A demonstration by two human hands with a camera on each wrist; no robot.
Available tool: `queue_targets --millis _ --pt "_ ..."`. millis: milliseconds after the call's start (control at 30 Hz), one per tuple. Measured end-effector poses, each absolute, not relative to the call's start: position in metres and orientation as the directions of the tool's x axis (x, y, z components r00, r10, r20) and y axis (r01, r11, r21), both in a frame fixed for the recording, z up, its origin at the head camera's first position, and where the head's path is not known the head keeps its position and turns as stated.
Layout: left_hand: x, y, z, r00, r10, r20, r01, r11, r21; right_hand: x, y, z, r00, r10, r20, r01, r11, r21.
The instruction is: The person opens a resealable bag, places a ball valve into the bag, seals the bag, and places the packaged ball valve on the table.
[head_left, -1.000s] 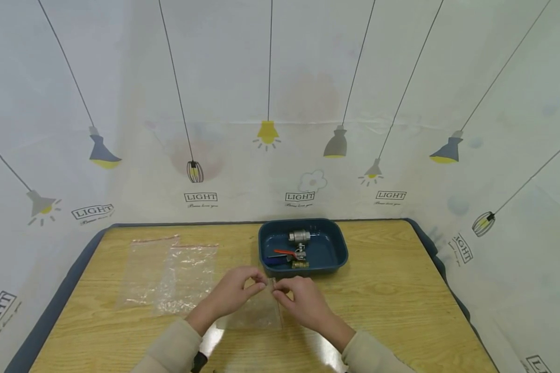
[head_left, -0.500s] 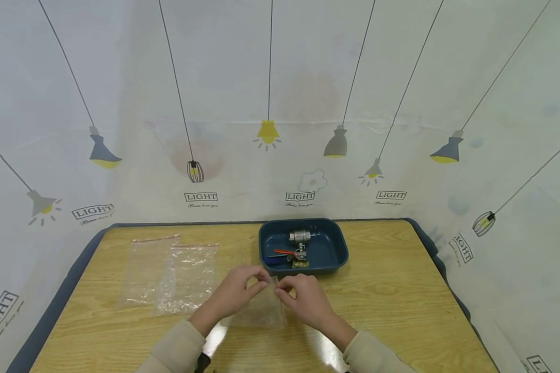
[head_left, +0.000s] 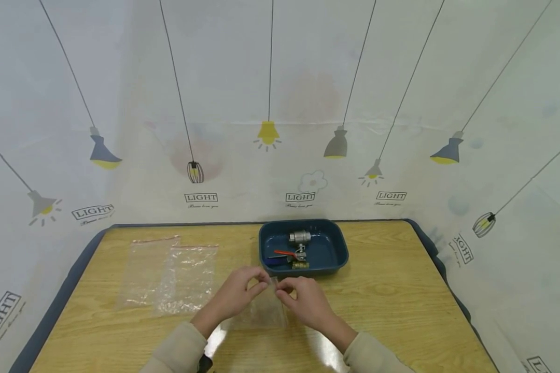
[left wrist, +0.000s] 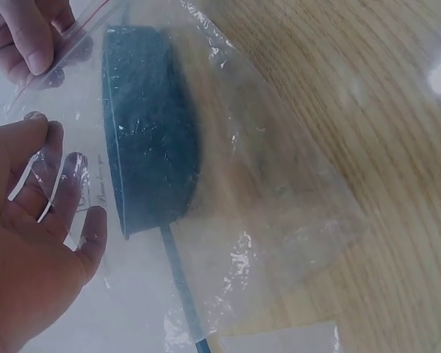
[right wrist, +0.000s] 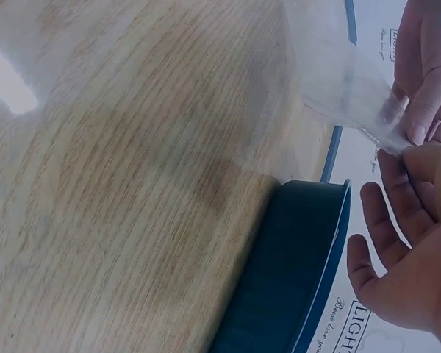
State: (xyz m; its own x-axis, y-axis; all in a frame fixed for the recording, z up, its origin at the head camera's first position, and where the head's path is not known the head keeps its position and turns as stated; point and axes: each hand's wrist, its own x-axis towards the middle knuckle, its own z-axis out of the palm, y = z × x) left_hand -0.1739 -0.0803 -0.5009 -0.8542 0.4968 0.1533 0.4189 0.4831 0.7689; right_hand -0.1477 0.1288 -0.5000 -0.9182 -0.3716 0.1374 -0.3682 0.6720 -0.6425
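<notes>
A clear zip-lock bag (head_left: 260,311) with a red seal line hangs between my hands, tilted above the table. My left hand (head_left: 241,291) pinches its top edge between thumb and index finger; in the left wrist view the other fingers of that left hand (left wrist: 29,228) show through the film, spread loosely. Close beside it, my right hand (head_left: 305,300) pinches the same edge near the corner. In the right wrist view the thumb and index fingertip of the right hand (right wrist: 411,228) meet at the bag (right wrist: 338,81), its remaining fingers loosely bent. The film looks flat, with nothing inside.
Just beyond the hands stands a dark blue tray (head_left: 338,259) holding a silver valve fitting (head_left: 300,236), a red-handled valve (head_left: 289,253) and a brass fitting (head_left: 301,264). Two more clear bags (head_left: 151,264) lie overlapping on the wooden table (head_left: 401,300) at left. A printed cloth wall rises behind.
Both hands and the bag have shifted very slightly to the right, and the pinches stay at the top edge. The tray and the other bags have not moved.
</notes>
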Motion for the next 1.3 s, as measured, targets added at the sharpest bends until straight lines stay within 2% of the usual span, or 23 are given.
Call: queue_targets --millis 167,300,567,667,800,900,1000,1300 --pt "-0.175 -0.082 -0.505 -0.869 0.480 0.124 0.372 0.466 0.803 -0.148 0.129 -0.501 -0.914 -0.383 0.134 -0.374 0.666 -0.645" --pt "-0.175 -0.081 -0.506 -0.872 0.466 0.153 0.397 0.488 0.777 -0.147 0.128 -0.501 -0.904 -0.376 0.201 -0.418 0.684 -0.598" --pt "-0.172 -0.075 -0.507 -0.816 0.460 0.349 0.577 0.662 0.478 -0.140 0.123 -0.501 -0.889 -0.327 0.320 -0.441 0.798 -0.411" --pt "-0.171 -0.074 -0.509 -0.782 0.464 0.417 0.612 0.702 0.365 -0.140 0.122 -0.504 -0.862 -0.341 0.374 -0.463 0.829 -0.313" --pt "-0.171 -0.074 -0.512 -0.714 0.484 0.506 0.648 0.729 0.218 -0.140 0.122 -0.512 -0.797 -0.373 0.474 -0.503 0.845 -0.180" --pt "-0.172 -0.075 -0.516 -0.684 0.489 0.541 0.655 0.739 0.158 -0.140 0.122 -0.517 -0.753 -0.387 0.533 -0.515 0.850 -0.111" --pt "-0.172 -0.075 -0.518 -0.678 0.488 0.550 0.647 0.751 0.132 -0.140 0.120 -0.518 -0.729 -0.388 0.564 -0.505 0.861 -0.061" --pt "-0.170 -0.073 -0.519 -0.674 0.467 0.572 0.629 0.769 0.114 -0.137 0.117 -0.517 -0.727 -0.367 0.581 -0.453 0.891 -0.003"
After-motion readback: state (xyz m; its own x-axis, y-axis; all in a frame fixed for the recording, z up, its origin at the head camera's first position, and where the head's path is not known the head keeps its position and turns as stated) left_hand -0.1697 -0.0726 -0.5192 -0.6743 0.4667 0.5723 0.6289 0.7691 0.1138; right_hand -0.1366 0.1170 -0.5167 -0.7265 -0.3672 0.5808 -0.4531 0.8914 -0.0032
